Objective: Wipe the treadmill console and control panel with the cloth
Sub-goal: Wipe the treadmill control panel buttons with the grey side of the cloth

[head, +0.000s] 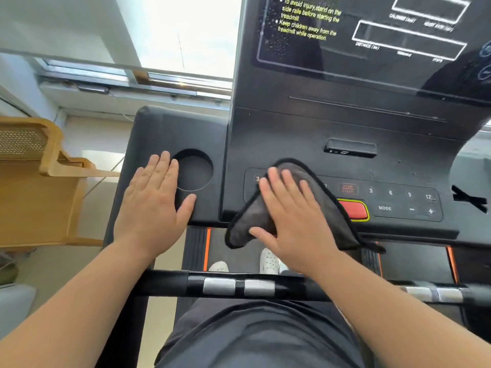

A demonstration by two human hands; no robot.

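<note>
Pressing cloth (326, 205) flat, right hand (289, 221) open

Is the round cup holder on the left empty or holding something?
Empty: the cup holder shows only its bare dark floor, nothing inside.

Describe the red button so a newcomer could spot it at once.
Find the treadmill's control panel, the dark key strip below the screen. At its lower edge, right of the grey cloth under the right hand, sits the red button: the only solid red, yellow-rimmed key.
</note>
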